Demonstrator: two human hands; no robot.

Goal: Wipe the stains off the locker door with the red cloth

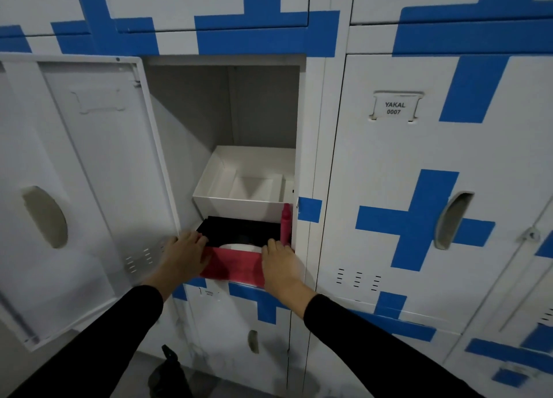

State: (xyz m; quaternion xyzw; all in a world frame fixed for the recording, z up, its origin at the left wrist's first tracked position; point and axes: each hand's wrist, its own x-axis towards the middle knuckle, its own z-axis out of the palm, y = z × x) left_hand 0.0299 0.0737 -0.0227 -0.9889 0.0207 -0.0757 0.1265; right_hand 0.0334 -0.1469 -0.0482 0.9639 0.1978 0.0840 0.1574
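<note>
The red cloth [235,267] hangs over the front lip of the open locker compartment, spread flat between my hands. My left hand [184,252] rests on its left end, fingers curled over the edge. On the cloth's right end lies my right hand [279,261], palm down. The locker door [86,170] stands swung open to the left, its white inner face towards me; no stains on it can be made out from here.
Inside the locker sit a white open box [239,201], a black flat item [239,228] with a white round thing on it, and a red bottle [285,222] at the right. Closed white-and-blue lockers surround it. A dark bag [167,373] lies on the floor below.
</note>
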